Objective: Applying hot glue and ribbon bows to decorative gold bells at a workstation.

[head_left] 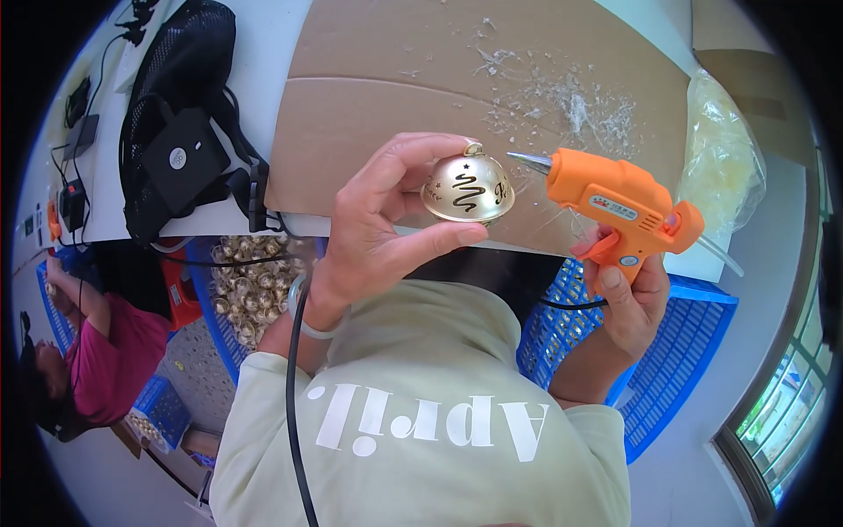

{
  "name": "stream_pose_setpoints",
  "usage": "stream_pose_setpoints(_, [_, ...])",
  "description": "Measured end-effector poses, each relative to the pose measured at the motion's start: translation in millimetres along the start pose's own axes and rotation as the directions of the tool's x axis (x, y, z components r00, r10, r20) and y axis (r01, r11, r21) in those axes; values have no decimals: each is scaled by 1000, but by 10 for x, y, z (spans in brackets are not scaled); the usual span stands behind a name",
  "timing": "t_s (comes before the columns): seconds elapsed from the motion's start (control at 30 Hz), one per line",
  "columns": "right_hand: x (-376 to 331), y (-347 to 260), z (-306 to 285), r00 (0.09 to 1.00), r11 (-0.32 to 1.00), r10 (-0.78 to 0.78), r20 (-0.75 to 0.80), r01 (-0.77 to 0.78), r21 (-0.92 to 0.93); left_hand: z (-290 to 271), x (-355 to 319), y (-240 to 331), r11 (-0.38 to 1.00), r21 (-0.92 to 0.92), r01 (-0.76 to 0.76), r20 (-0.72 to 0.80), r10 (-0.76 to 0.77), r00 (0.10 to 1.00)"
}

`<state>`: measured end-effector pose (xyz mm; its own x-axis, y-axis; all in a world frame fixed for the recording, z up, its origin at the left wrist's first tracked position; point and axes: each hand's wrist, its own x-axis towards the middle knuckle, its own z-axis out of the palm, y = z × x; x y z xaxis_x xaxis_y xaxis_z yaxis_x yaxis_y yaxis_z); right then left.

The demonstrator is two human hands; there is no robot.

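Looks like a small assembly workshop. Glue gun (606, 189), worktop (272, 53) under cardboard (369, 114) strewn with white scraps (576, 110), blue crate (209, 303) full of gold parts (255, 290). Second person (123, 356) off to the left.

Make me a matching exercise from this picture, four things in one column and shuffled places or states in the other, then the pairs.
Things:
1. Glue gun
2. Gold ornament
3. Cardboard sheet
4. Clear plastic bag

Places or states:
A. Strewn with whitish strands
B. In the left hand
C. Right of the cardboard
D. In the right hand

Pairs: 1-D, 2-B, 3-A, 4-C
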<state>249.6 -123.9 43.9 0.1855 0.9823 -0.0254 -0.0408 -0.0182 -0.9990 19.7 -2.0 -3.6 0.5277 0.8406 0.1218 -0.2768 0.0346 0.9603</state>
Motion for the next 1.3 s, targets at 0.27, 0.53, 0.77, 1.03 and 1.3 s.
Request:
stream_pose_setpoints(0.27, [24, 9, 114, 992, 991, 116, -42, -118, -58, -16, -18, 6, 1000, 6, -9, -4, 9, 1000])
stream_pose_setpoints(0.53, [51, 3, 160, 993, 980, 107, -53, -114, -163, -22, -18, 16, 1000, 22, -14, -1, 14, 1000])
stream_pose_setpoints(0.77, [53, 19, 182, 995, 983, 77, -65, -87, -165, -34, -26, 10, 999, 38, -27, 7, 27, 1000])
stream_pose_setpoints(1.03, [28, -22, 133, 990, 987, 128, -60, -133, -87, -22, -20, 3, 999, 7, -53, 3, 53, 999])
stream_pose_setpoints(1.3, [31, 4, 191, 995, 988, 59, -79, -69, -135, -33, -26, 6, 998, 15, -65, 15, 65, 998])
